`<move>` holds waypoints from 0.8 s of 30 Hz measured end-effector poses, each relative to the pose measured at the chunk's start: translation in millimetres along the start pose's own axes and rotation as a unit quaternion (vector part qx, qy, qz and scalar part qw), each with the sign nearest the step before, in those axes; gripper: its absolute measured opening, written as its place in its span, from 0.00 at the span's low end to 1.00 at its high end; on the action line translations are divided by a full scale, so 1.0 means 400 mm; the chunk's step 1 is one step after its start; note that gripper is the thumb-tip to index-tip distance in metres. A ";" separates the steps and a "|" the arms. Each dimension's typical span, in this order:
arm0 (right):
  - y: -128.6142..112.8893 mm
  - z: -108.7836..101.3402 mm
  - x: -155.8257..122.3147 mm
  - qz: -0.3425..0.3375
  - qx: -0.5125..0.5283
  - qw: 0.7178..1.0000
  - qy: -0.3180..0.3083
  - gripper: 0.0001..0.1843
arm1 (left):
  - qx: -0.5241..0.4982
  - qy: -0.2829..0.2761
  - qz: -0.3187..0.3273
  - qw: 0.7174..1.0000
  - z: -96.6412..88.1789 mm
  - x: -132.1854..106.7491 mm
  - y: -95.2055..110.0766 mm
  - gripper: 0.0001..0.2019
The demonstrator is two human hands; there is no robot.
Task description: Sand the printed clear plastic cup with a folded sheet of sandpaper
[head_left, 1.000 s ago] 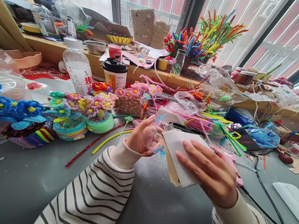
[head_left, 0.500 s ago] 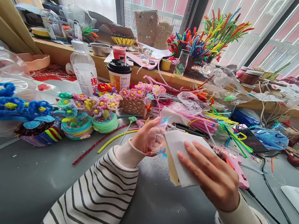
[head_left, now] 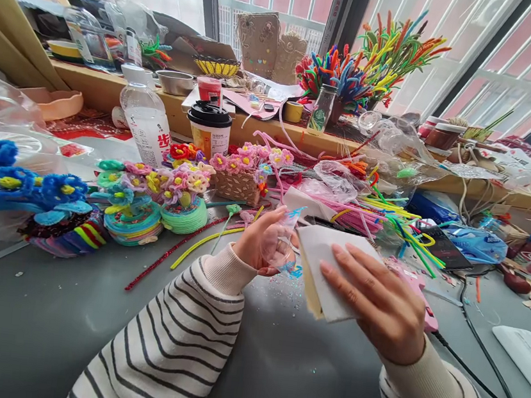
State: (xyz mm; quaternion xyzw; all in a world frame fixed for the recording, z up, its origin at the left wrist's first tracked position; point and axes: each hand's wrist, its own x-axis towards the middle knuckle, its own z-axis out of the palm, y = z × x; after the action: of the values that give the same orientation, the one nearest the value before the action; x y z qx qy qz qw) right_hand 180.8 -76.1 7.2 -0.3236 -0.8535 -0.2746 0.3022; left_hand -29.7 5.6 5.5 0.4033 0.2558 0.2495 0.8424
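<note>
L hand mid-frame, fingers curled round a small clear plastic bag w/ blue bits. R hand just right of it, fingers flat on top, thumb under, gripping white paper stack. Bag touches stack's left edge. Both above grey table; pipe-cleaner flowers left.

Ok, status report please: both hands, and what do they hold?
Left hand grips small clear bag. Right hand holds white sheets. Pink corded tool close behind right hand.
</note>
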 end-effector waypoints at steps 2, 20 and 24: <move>-0.001 0.000 0.002 -0.007 -0.001 1.000 0.000 0.21 | -0.008 -0.017 0.006 1.000 0.000 -0.001 -0.001 0.29; -0.006 0.001 0.000 0.003 -0.025 0.999 0.029 0.21 | -0.001 -0.026 -0.016 1.000 0.012 -0.002 0.000 0.29; -0.010 0.007 -0.002 -0.020 -0.021 0.999 0.016 0.21 | -0.015 -0.027 -0.003 1.000 0.011 -0.003 0.000 0.29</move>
State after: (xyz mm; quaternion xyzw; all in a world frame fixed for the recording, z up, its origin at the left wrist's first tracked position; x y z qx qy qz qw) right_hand 177.7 -77.0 3.6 -0.3084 -0.8488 -0.3039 0.3033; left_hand -27.6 2.3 8.2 0.3963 0.2301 0.2393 0.8560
